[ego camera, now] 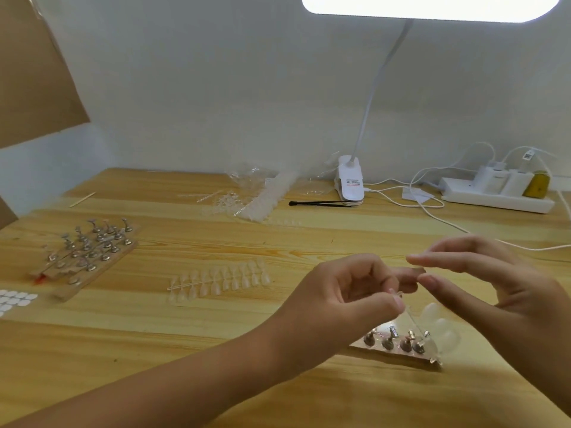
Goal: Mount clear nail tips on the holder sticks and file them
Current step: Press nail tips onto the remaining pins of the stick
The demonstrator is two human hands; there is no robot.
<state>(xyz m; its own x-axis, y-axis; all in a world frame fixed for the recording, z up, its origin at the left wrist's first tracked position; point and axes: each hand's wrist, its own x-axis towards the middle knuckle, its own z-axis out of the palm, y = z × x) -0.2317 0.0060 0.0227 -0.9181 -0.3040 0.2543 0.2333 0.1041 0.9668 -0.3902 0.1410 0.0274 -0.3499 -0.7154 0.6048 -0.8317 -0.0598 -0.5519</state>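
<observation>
At counter (340, 396) front-right, above small holder block (398, 355):

- L hand (340, 298): grip narrow, thumb + forefinger pinching top end of clear tip strip (415, 322). Strip slants down-right, lower end near block's right end. A few nail tips (440, 324) attached, hanging over block.
- R hand (500, 288): grip wide, fingers straight, holds nothing. Thumb tip just beside L forefinger at strip top.
- Holder sticks (387, 341): 4, upright in block.
- Step, as I read it: detach one tip, seat it on a stick.
- Method: you hold the L pinch firm. W/ R, take one tip by its side edges and twist it off, don't yank, else strip flicks & tips scatter. Seat it centred on stick head, press lightly.
- Spares: second strip (219, 279) mid-counter; holder rack (89, 248) far L; adhesive dots (15, 299) at L edge.
</observation>
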